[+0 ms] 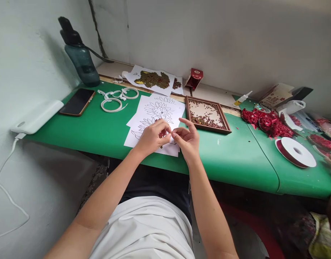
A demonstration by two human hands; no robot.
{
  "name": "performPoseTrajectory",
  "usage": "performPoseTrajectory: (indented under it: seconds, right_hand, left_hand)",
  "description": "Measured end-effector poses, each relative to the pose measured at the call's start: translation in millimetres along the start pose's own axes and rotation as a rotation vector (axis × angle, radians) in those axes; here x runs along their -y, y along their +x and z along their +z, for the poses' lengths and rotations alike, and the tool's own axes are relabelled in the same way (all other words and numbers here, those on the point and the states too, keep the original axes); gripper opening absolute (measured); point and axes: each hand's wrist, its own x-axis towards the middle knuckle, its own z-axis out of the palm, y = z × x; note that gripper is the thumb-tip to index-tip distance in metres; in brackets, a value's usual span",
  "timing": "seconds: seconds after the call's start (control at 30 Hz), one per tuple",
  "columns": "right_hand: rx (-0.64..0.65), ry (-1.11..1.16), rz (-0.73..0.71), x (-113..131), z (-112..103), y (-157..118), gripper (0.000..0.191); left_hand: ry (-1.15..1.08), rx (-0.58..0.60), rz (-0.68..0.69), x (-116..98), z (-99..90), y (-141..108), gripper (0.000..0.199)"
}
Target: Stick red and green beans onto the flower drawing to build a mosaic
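Left hand (pixel 155 136) and right hand (pixel 187 138) meet over flower drawing (pixel 158 111) at counter's (pixel 230 154) front edge, fingers curled, thumbs near touching. Red beads (pixel 162 133) under left fingers; can't tell what, if anything, either grasps.

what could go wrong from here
The right hand is near the shallow tray; a bump might scatter its small loose pieces. The left hand is right beside the little red pieces over the paper, and could perhaps nudge them.
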Motion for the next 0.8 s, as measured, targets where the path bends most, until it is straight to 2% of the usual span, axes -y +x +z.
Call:
performPoseTrajectory:
  seconds: [0.43,0.8]
  right_hand:
    - [0.071,0.054,-0.023,4.1,1.6,1.0,0.057]
    - [0.094,0.080,0.058,4.7,1.3,2.9,0.056]
  left_hand:
    - [-0.037,0.040,0.010,-0.7,-0.2,0.7,0.007]
    - [0.009,0.013,0.029,-0.4,0.2,-1.0,0.007]
